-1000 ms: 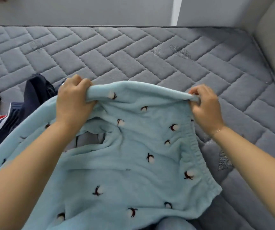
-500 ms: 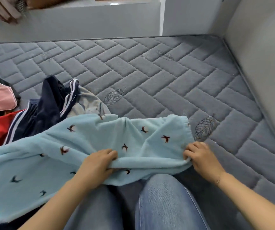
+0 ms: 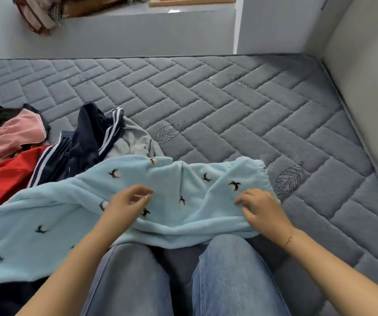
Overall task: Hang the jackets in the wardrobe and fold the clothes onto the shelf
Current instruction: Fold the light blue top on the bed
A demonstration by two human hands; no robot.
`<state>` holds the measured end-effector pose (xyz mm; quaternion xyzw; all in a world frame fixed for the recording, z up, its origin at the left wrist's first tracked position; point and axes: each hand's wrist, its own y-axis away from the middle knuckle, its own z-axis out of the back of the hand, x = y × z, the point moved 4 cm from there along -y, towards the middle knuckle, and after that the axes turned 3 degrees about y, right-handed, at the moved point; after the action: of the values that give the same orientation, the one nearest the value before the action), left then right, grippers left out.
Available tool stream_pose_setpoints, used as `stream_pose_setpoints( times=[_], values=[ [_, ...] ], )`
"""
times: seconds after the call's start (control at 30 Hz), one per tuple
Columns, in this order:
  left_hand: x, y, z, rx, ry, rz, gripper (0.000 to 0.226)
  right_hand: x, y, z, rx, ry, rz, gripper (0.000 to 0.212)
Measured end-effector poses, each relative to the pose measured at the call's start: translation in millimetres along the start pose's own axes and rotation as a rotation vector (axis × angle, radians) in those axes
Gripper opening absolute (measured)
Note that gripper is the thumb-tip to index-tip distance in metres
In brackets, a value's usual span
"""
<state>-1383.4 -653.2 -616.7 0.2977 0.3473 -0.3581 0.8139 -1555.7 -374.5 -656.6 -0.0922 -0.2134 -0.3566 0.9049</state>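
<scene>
A light blue fleece garment (image 3: 74,215) with small dark bird motifs and an elastic waistband lies spread on the grey quilted mattress (image 3: 229,110), its near edge draped over my knees. My left hand (image 3: 126,202) hovers just over its middle, fingers loosely curled and holding nothing. My right hand (image 3: 262,209) rests on the cloth near the waistband end, fingers bent with the tips touching the fabric. A heap of other clothes sits at the left: a navy striped jacket (image 3: 85,142), a red garment (image 3: 3,179), a pink one (image 3: 12,135) and a grey one (image 3: 133,142).
My legs in blue jeans (image 3: 229,277) fill the bottom centre. A pale wall (image 3: 365,87) runs along the mattress's right side. Behind the mattress stands a grey ledge (image 3: 137,30) with brown bags (image 3: 39,12) on it.
The blue garment was held up by its waistband, then laid on the mattress. Both hands have let go of its near edge and moved forward over the cloth.
</scene>
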Motion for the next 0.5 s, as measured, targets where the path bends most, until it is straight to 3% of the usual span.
stream_pose_setpoints(
  times=[0.13,0.23,0.33,0.4,0.5],
  values=[
    [38,18,59,-0.255,0.24,0.124,0.017,79,-40,-19,0.078,-0.129,0.172,0.021],
    [80,33,94,-0.41,0.255,0.194,0.023,143,-65,-45,0.102,-0.073,0.344,0.019],
    [122,38,131,-0.591,0.268,0.26,0.022,203,-85,-71,0.095,-0.104,0.383,0.025],
    [145,36,157,-0.703,0.18,0.257,0.021,239,-97,-87,0.065,-0.113,0.402,0.034],
    [163,20,189,-0.756,-0.18,0.144,0.038,286,-115,-115,0.054,-0.015,0.412,0.048]
  ],
)
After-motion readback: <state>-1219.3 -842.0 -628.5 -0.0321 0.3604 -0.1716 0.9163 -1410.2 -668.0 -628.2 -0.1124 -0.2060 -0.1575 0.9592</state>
